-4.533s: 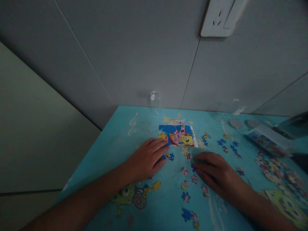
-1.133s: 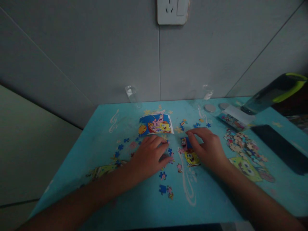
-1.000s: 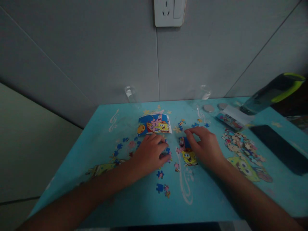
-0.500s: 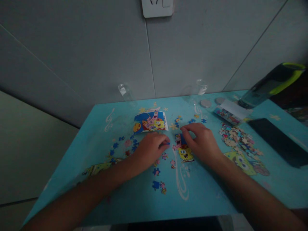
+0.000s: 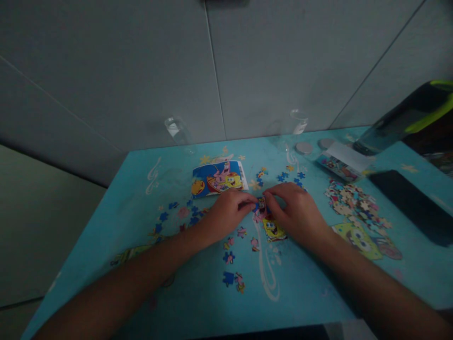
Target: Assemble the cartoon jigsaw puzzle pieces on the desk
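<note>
A small, partly joined jigsaw puzzle lies on the table, showing a yellow cartoon face below pink and blue parts. My left hand pinches a blue puzzle piece against its upper left edge; fingertips cover most of that piece. On the other side, my right hand has thumb and forefinger together at the puzzle's top, hiding its upper right part. Behind the left hand stands a curved picture card with the same cartoon figures. Loose pieces lie in front of and around the hands.
A heap of mixed pieces lies at right, beside a dark phone-like slab. Behind are a folded card, two round lids, clear plastic containers and a tall bottle. A grey wall closes the back.
My left hand has moved slightly right and up, bringing the blue piece to the joined puzzle's edge. My right hand's fingertips have come down close beside it. The view has tilted slightly downward.
</note>
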A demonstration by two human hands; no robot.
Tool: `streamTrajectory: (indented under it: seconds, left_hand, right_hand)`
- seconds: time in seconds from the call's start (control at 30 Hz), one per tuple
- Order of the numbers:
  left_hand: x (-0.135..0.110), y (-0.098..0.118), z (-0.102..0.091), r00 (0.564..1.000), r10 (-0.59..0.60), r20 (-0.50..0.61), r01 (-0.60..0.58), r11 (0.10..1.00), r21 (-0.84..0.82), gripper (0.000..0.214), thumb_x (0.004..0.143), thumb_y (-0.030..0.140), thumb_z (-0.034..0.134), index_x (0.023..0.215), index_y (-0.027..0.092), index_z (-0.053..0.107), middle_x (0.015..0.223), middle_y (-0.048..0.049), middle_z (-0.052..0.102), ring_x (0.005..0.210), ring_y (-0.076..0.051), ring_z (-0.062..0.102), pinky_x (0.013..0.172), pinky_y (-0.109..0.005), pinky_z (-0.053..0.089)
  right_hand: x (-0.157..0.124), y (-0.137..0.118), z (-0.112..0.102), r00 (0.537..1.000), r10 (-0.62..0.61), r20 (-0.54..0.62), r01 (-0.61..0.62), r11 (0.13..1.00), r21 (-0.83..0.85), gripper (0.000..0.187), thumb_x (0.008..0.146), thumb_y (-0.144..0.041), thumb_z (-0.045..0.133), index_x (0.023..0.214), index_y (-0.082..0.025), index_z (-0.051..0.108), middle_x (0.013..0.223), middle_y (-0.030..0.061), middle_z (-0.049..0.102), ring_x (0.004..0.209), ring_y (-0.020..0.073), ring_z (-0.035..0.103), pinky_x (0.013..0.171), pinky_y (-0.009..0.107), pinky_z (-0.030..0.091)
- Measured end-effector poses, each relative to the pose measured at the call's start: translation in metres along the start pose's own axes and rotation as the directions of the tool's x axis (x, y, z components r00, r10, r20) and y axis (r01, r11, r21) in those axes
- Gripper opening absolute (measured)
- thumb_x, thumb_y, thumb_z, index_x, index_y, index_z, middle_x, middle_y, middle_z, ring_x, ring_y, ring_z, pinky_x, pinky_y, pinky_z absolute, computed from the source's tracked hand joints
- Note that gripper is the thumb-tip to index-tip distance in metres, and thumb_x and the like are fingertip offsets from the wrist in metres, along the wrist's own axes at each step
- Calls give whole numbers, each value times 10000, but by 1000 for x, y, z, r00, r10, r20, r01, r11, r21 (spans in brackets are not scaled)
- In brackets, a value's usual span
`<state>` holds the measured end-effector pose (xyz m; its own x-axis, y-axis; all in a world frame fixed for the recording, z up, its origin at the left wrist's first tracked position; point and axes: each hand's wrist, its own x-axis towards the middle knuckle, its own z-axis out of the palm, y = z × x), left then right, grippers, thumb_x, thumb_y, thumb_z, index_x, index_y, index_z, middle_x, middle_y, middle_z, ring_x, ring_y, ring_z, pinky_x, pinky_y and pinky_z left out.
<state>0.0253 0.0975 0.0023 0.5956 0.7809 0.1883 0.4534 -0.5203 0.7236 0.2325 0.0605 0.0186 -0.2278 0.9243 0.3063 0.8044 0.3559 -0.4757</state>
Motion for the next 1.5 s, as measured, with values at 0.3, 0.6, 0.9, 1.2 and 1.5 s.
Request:
streamTrajectory:
  seconds: [0.3, 0.6, 0.9, 1.2, 1.5]
  left_hand:
    - [0, 2, -2, 997, -68, 32, 70, 996, -54, 138, 943, 156, 668, 1028, 217, 758, 992, -18, 760, 951, -188, 680, 916, -356, 521]
    - [1, 1, -5, 991, -99, 89, 102, 994, -39, 100, 930, 163, 692, 984, 201, 766, 926, -14, 750, 871, -173, 663, 813, -317, 491]
    - [1, 6, -3, 998, -51, 49, 49, 998, 45, 113, 884, 89, 702, 903, 192, 744, 864, -6, 729, 830, -167, 637, 816, -315, 479]
    - [2, 4, -6, 995, -89, 41, 91, 995, -42, 82, 932, 125, 616, 896, 165, 677, 814, 7, 654, 737, -128, 580, 686, -272, 431]
    - [4, 2, -5, 996, -64, 64, 68, 996, -60, 105, 950, 162, 627, 927, 193, 724, 872, -7, 703, 840, -162, 623, 774, -309, 462]
  right_hand:
    - [1, 1, 1, 998, 5, 60, -3, 999, -36, 247, 1014, -262, 508, 894, -209, 718, 921, 75, 743, 914, 256, 662, 856, 422, 478]
    - [1, 1, 1, 997, 8, 80, -6, 1000, -31, 242, 1018, -254, 509, 889, -204, 708, 897, 70, 727, 897, 243, 662, 855, 399, 476]
    - [1, 1, 2, 996, 12, 93, -8, 999, -45, 243, 1019, -252, 505, 894, -197, 705, 889, 69, 721, 901, 236, 658, 868, 391, 468]
    - [1, 1, 2, 996, 5, 94, -2, 1000, -28, 248, 1018, -249, 502, 912, -197, 719, 890, 65, 727, 904, 231, 662, 865, 386, 466]
    - [1, 1, 3, 996, 7, 92, -4, 1000, -29, 250, 1018, -249, 498, 914, -193, 719, 905, 73, 729, 916, 231, 665, 867, 384, 468]
